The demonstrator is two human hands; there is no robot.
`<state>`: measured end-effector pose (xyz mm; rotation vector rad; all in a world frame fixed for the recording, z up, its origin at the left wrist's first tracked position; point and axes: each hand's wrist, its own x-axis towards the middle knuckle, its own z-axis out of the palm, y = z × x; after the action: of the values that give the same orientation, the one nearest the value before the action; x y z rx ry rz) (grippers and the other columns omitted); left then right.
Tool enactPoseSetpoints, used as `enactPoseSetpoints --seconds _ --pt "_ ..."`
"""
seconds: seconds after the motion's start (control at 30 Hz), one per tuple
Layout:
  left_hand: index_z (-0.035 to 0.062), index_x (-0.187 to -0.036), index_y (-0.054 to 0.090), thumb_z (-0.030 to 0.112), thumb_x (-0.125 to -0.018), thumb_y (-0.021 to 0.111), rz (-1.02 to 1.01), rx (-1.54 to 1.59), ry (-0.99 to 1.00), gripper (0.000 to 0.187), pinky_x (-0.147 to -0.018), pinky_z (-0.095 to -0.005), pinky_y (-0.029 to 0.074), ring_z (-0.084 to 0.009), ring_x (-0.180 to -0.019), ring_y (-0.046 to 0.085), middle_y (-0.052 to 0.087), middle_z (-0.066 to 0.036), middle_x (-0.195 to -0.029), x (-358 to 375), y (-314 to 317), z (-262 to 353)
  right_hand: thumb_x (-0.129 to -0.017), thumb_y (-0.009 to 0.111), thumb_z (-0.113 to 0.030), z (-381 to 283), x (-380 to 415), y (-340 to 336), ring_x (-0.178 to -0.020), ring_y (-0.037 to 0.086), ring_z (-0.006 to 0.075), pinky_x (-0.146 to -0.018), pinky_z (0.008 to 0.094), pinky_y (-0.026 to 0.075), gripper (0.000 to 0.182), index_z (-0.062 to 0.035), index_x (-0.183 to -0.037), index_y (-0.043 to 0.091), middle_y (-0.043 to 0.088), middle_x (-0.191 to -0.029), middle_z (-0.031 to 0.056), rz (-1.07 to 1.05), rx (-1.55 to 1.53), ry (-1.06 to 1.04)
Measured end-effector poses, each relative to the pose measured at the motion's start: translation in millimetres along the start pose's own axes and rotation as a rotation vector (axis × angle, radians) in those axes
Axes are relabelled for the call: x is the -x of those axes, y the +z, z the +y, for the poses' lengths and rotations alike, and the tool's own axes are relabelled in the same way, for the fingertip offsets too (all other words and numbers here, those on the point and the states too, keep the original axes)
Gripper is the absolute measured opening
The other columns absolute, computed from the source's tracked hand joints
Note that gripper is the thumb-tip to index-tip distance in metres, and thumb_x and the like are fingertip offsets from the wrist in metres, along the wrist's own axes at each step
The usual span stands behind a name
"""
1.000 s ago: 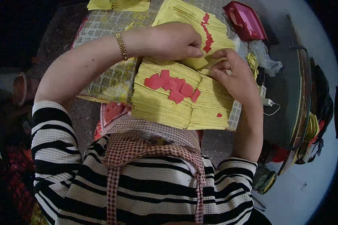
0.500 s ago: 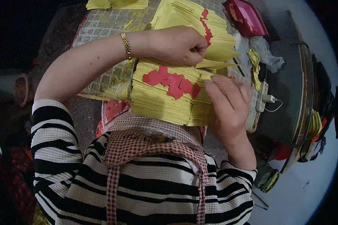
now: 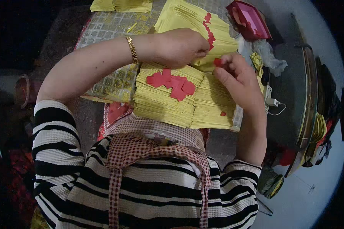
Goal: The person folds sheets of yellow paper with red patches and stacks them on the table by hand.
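My left hand (image 3: 185,46), a gold bracelet on its wrist, is closed with its fingertips at the edge of a yellow paper sheet (image 3: 208,62). Between thumb and fingers of my right hand (image 3: 240,78) is a small red paper piece (image 3: 218,62), held just over that sheet. Closest to my body lies a thick block of stacked yellow paper (image 3: 160,105), with several red paper pieces (image 3: 176,84) on top. A tiny red scrap (image 3: 223,113) rests at its right part. Beyond my left hand, a fanned yellow stack (image 3: 176,17) carries a jagged line of red pieces (image 3: 209,32).
A red box with a pink inside (image 3: 252,21) stands at the far right. Beside it are a clear plastic bag (image 3: 269,57) and a power strip with a white plug (image 3: 272,102). More yellow paper (image 3: 122,5) lies at the far edge of the worktop (image 3: 103,28).
My right hand has moved up and away from the near block to the yellow sheet, a red piece now showing in its fingers. My left hand has barely moved.
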<state>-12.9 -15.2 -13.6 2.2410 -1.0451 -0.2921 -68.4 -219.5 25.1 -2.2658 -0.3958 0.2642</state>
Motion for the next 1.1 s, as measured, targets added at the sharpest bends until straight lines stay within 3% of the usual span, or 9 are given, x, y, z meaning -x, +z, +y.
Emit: enactPoseSetpoints --seconds 0.03,0.23,0.37,0.53,0.7,0.9,1.07,1.1 --pt "-0.002 -0.081 0.061 0.011 -0.087 0.055 0.012 -0.024 0.008 0.015 -0.056 -0.0372 0.042 -0.0233 -0.056 0.051 0.059 -0.011 -0.068 -1 -1 -1 -0.082 0.059 -0.006 4 -8 -1 -0.068 0.053 0.0175 -0.065 0.0267 0.044 0.011 -0.0018 -0.092 0.058 0.06 -0.082 0.0078 -0.123 -0.155 0.073" --pt "-0.0027 -0.08 0.059 0.013 -0.086 0.055 -0.139 0.033 -0.086 0.017 -0.056 -0.0371 0.043 -0.0248 -0.057 0.052 0.058 -0.012 -0.069 -2 -11 7 -0.081 0.058 -0.003 18 -20 3 -0.07 0.057 0.0179 -0.065 0.0266 0.045 0.018 -0.0003 -0.099 0.057 0.062 -0.082 0.0091 -0.219 -0.364 0.183" --pt "-0.0017 -0.08 0.059 0.013 -0.085 0.057 -0.103 0.058 -0.121 0.015 -0.055 -0.0349 0.042 -0.022 -0.056 0.051 0.057 -0.011 -0.068 -3 -8 12 -0.078 0.058 -0.001 9 -13 13 -0.072 0.059 0.0178 -0.066 0.0272 0.047 0.025 0.0012 -0.102 0.056 0.063 -0.083 0.0105 -0.043 0.031 0.081" --pt "-0.0015 -0.08 0.059 0.013 -0.084 0.059 -0.132 0.079 -0.133 0.015 -0.053 -0.0312 0.042 -0.0171 -0.056 0.05 0.057 -0.008 -0.068 -1 -9 14 -0.076 0.059 0.0 0 -9 17 -0.07 0.06 0.018 -0.065 0.0279 0.047 0.029 0.0022 -0.104 0.056 0.064 -0.082 0.0115 0.239 0.097 -0.026" --pt "-0.0018 -0.083 0.063 0.014 -0.083 0.06 0.108 0.477 -0.103 0.016 -0.052 -0.0284 0.042 -0.0131 -0.056 0.05 0.058 -0.006 -0.067 0 9 2 -0.074 0.06 -0.001 5 -13 19 -0.068 0.06 0.0183 -0.063 0.0286 0.048 0.032 0.0017 -0.105 0.056 0.064 -0.08 0.0109 0.148 0.043 0.127" --pt "-0.0016 -0.084 0.065 0.015 -0.083 0.061 0.108 0.5 -0.135 0.017 -0.053 -0.0263 0.042 -0.0111 -0.056 0.05 0.06 -0.005 -0.069 4 3 3 -0.075 0.06 0.0 -1 -8 20 -0.066 0.06 0.018 -0.061 0.0284 0.047 0.032 0.0013 -0.106 0.057 0.064 -0.079 0.0105 0.208 0.036 0.104" --pt "-0.0006 -0.087 0.067 0.014 -0.083 0.062 -0.086 0.257 -0.188 0.016 -0.054 -0.028 0.043 -0.013 -0.056 0.05 0.063 -0.005 -0.073 4 -9 16 -0.075 0.06 0.001 6 -4 21 -0.069 0.059 0.0165 -0.063 0.0271 0.047 0.032 0.001 -0.107 0.057 0.064 -0.08 0.0104 0.191 -0.169 0.16" --pt "-0.0006 -0.088 0.067 0.014 -0.083 0.062 -0.082 0.236 -0.168 0.016 -0.055 -0.0287 0.043 -0.0137 -0.056 0.05 0.064 -0.005 -0.074 3 -7 14 -0.076 0.06 0.0 6 -2 20 -0.07 0.059 0.0169 -0.063 0.0276 0.047 0.03 0.0008 -0.106 0.058 0.064 -0.081 0.0105 0.208 -0.138 0.082"
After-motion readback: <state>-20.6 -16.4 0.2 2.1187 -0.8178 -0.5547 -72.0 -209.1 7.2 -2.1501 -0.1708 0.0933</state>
